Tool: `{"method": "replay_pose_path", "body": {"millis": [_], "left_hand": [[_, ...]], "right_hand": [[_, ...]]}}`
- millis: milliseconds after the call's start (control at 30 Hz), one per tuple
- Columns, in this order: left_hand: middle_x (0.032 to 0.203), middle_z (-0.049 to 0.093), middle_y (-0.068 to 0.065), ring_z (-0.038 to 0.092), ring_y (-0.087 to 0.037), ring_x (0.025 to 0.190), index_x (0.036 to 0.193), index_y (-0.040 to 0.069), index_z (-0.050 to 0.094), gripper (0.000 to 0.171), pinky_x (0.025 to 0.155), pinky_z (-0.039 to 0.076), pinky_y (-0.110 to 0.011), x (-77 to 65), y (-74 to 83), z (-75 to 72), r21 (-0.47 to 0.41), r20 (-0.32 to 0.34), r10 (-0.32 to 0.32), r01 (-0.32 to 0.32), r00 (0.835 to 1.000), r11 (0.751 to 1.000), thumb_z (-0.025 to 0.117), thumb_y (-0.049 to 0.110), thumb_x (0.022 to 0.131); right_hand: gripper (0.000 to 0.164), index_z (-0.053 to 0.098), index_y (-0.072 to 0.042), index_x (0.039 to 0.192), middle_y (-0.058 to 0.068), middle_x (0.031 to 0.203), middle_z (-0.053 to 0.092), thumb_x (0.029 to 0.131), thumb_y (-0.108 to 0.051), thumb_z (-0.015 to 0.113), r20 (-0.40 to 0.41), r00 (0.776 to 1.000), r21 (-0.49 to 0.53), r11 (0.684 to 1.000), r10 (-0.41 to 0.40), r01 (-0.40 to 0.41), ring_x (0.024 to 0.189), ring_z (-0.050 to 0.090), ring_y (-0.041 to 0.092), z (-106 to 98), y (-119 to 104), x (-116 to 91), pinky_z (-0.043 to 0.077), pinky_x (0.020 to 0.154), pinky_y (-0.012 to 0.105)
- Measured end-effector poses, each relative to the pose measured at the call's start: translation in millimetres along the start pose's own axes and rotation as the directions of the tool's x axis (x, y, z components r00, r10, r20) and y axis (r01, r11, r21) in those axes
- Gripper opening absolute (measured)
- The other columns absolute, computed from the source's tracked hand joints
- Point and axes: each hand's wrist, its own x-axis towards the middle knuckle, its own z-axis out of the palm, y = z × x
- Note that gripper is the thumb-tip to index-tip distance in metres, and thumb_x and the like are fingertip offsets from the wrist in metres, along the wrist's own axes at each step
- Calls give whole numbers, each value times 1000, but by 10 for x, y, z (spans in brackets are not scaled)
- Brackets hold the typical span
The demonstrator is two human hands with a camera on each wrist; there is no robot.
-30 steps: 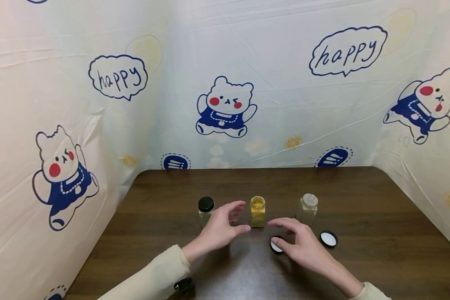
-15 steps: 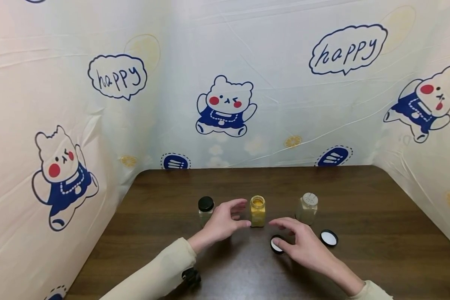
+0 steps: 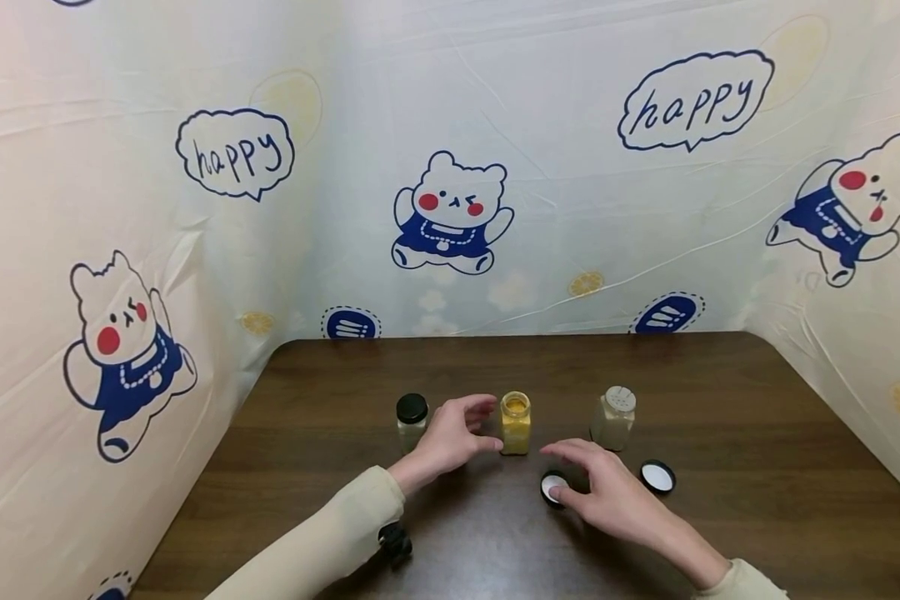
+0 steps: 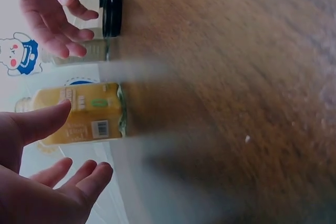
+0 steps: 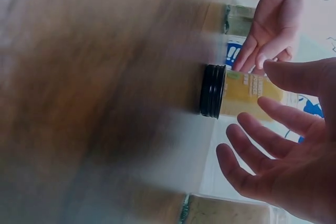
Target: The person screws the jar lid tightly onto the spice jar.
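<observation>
An uncapped glass jar of yellow powder [image 3: 516, 432] stands upright between the two hands. My left hand [image 3: 450, 437] is just left of it, thumb and fingers spread apart; whether the fingertips touch the glass I cannot tell. On the right, my right hand [image 3: 607, 492] hovers with fingers loosely bent and nothing in its grasp. Below its thumb a black lid [image 3: 551, 490], white inside up, lies on the table. In the right wrist view this lid [image 5: 212, 92] appears in front of the yellow jar [image 5: 244, 95]. The left wrist view shows a barcode on the jar [image 4: 79, 119].
Behind the left hand stands a jar with a black lid [image 3: 412, 410]. Toward the right is a pale-powder jar with a perforated shaker top [image 3: 617, 421]. A second black lid [image 3: 657, 477] lies right of the right hand on the brown table [image 3: 330, 375]. A printed curtain [image 3: 555, 125] surrounds the table.
My left hand has edged forward and right, closer to the yellow jar. My right hand has shifted very slightly right, uncovering more of the lid. Jars and lids have stayed put.
</observation>
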Motion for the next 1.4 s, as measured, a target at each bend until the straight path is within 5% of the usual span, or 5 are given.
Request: {"method": "replay_pose_path", "body": {"millis": [633, 967, 1400], "left_hand": [[145, 62, -16, 63, -33, 129, 147, 0, 58, 80, 105, 54, -43, 126, -76, 71, 105, 36, 31, -35, 999, 994, 94, 0, 76], [138, 67, -14, 66, -30, 125, 143, 2, 63, 75, 104, 55, -42, 191, -121, 102, 83, 56, 65, -69, 996, 994, 94, -3, 75], [125, 74, -9, 70, -25, 118, 132, 5, 71, 61, 100, 57, -37, 235, -80, 131, 124, 55, 31, -37, 998, 992, 94, -2, 76]], "right_hand": [[47, 69, -1, 131, 6, 123, 66, 88, -12, 86, 72, 997, -82, 996, -33, 39, 98, 62, 21, -15, 53, 29, 55, 81, 37], [49, 69, -2, 131, 2, 118, 65, 87, -13, 87, 115, 993, -99, 995, -13, 24, 91, 57, 15, -16, 57, 49, 51, 75, 33], [45, 71, -5, 128, 1, 116, 64, 86, -11, 87, 145, 989, -100, 995, 0, 15, 88, 55, 12, -24, 48, 65, 50, 71, 30]]}}
